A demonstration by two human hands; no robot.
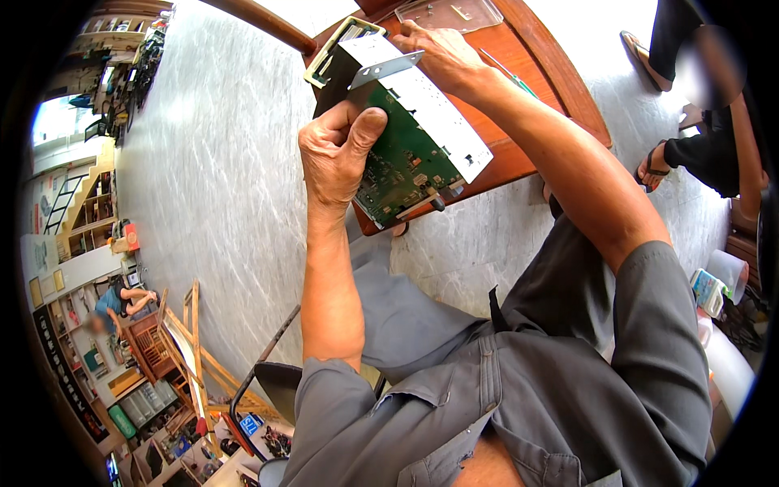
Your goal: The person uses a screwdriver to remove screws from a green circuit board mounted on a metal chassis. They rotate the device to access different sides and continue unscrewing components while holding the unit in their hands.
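Note:
My left hand grips a metal-cased electronic unit with a green circuit board exposed on its side, thumb pressed on the board. The unit is tilted over a wooden stool top. At its upper end are a bent metal bracket and a cream plastic frame. My right hand is just beyond the bracket, fingers bent and partly hidden; what they hold, if anything, is unclear. A clear plastic tray with small parts lies beside it, and a thin green-handled tool lies right of the unit.
At the right, another person in dark trousers and sandals stands close by. At the left, a seated person is among wooden frames and cluttered shelves. A black chair is beside my left arm, and containers sit at the right edge.

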